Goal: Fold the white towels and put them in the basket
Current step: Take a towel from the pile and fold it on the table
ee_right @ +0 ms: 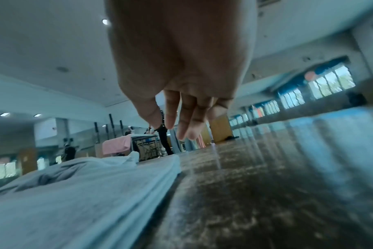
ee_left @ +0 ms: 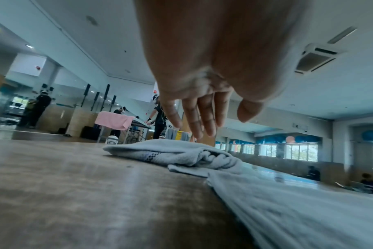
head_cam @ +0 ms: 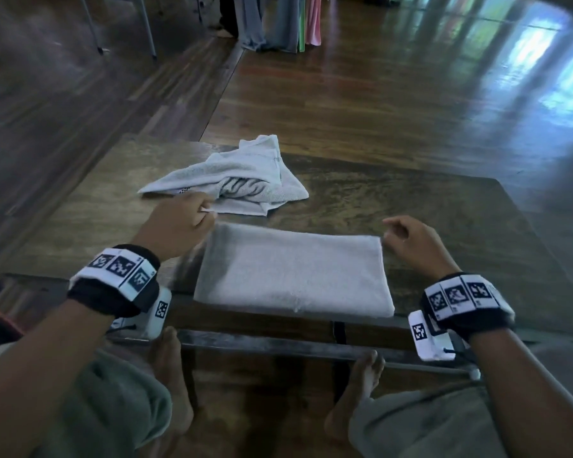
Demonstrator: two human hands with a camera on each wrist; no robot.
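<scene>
The fingers (ee_left: 199,118) of the left hand (head_cam: 179,223) hang loosely, slightly spread and holding nothing, above the table beside the far left corner of the folded towel (head_cam: 295,276); their tips point toward the crumpled towel (head_cam: 242,176) without clearly touching it. The fingers (ee_right: 185,118) of the right hand (head_cam: 411,239) also hang relaxed and close together, empty, just off the folded towel's far right corner, over bare wood.

The folded towel lies flat as a neat rectangle at the near edge of the wooden table (head_cam: 444,219), between the two hands, its long side running left to right. The crumpled towel sits just beyond the folded towel, toward its far left, heaped loosely with a dark-patterned strip showing along one fold.

Both wrists carry black bands with white marker tags. Below the folded towel, under the table's near edge, bare feet rest on a metal crossbar (head_cam: 278,345). No basket shows in any view. Beyond the folded towel, far across the glossy floor, coloured cloths (head_cam: 285,21) hang.
</scene>
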